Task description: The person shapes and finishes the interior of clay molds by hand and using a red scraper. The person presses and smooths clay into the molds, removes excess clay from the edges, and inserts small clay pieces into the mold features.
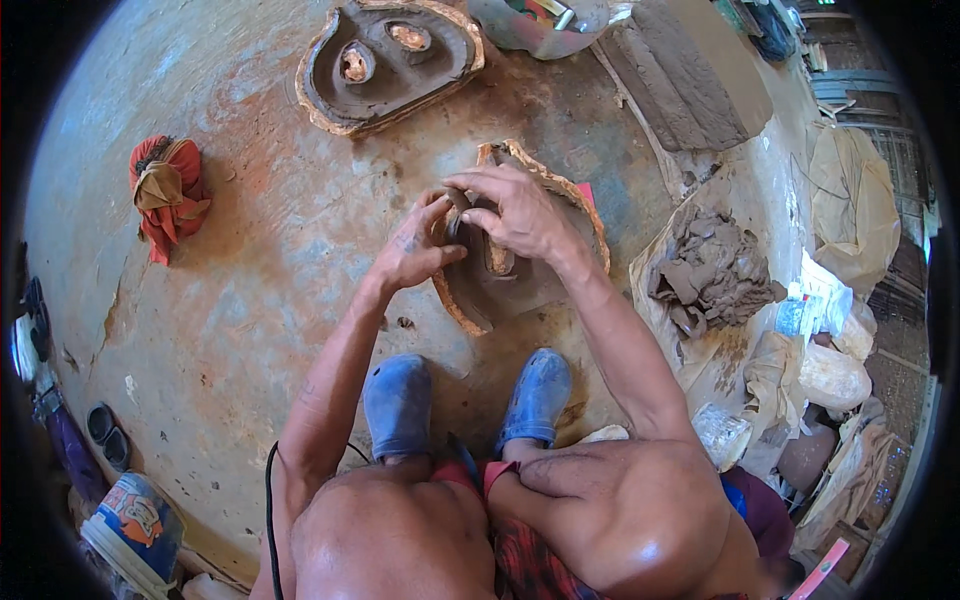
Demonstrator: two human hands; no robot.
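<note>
On the floor in front of my feet lies a plaster-like mould [597,215] with a rough orange-brown rim and grey clay lining its inside. A raised pale piece [498,258] stands up within the lining. Over the mould's far left part, my left hand [418,245] curls its fingers against a small piece of grey clay [458,199]. From the other side, my right hand [512,208] bends its fingers and thumb around the same piece. Both palms hide part of the lining and the left rim.
Farther off lies a second clay-lined mould [330,110] with two raised ovals. Beyond are a basin [545,35] and a large clay block [680,80]. A soft clay heap [715,270] sits at right. A red cloth bundle [172,195] and a bucket [140,525] are at left.
</note>
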